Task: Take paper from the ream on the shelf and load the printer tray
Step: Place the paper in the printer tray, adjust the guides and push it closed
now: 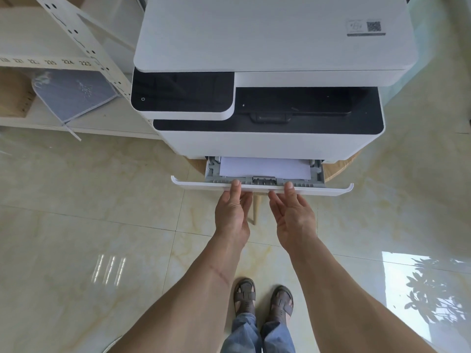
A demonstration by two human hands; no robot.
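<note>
Standing over a white multifunction printer (270,98) resting on a round wooden table (339,169), looking down along two bare forearms. Gripping the white front panel of the pulled-out paper tray (262,187) with both hands: left hand (233,212) pinching the panel left of centre, thumb lying on its top edge and fingers curled beneath; right hand (293,217) pinching it right of centre, thumb likewise on top, fingers tucked under the lip. Keeping the two hands close but apart, a narrow gap showing between them. Lying flat inside the grey tray bed, between the side guides, a stack of white paper (265,169), its far end disappearing under the printer body. Sitting partly out of the machine, tray only a short way open. Showing a dark control panel (182,94) with a power symbol on the printer's upper left and a dark output slot to its right. Standing to the left, a pale shelf unit (33,64) bearing a strip of numbers, with a blue-grey package (74,94) on its lower level; whether that is the ream, impossible to tell. Wearing brown sandals (262,299) and blue jeans on a glossy cream tiled floor (76,212).
</note>
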